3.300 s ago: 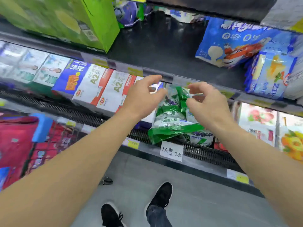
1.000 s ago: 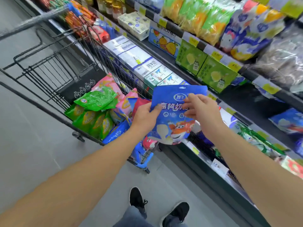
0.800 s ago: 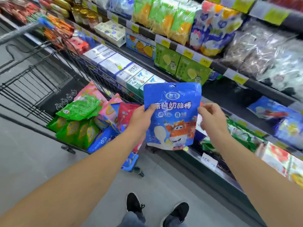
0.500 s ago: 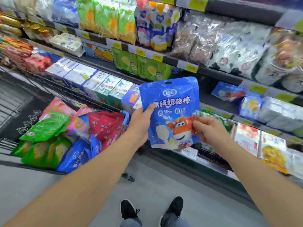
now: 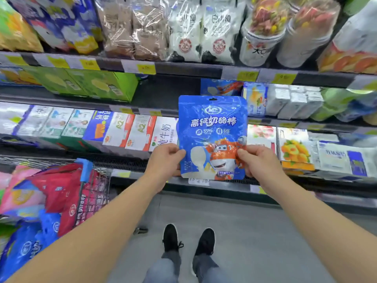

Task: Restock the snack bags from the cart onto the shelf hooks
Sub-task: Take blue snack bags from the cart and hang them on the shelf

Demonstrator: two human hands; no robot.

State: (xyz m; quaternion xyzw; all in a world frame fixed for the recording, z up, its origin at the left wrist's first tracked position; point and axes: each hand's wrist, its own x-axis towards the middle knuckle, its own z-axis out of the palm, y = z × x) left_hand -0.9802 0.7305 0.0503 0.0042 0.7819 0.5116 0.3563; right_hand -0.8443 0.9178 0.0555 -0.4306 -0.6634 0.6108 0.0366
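Two hands hold one blue snack bag (image 5: 212, 127) upright before the shelf (image 5: 183, 68): left hand (image 5: 163, 162) and right hand (image 5: 259, 162) pinch its lower edges. Carrying step; next, its top hole must meet a hook near the matching bags (image 5: 221, 87) beyond, though no hook shows.

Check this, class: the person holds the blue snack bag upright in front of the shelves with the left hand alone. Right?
Not quite. In the head view both hands grip the blue snack bag: left hand and right hand, one at each lower edge. It is upright before the shelves.
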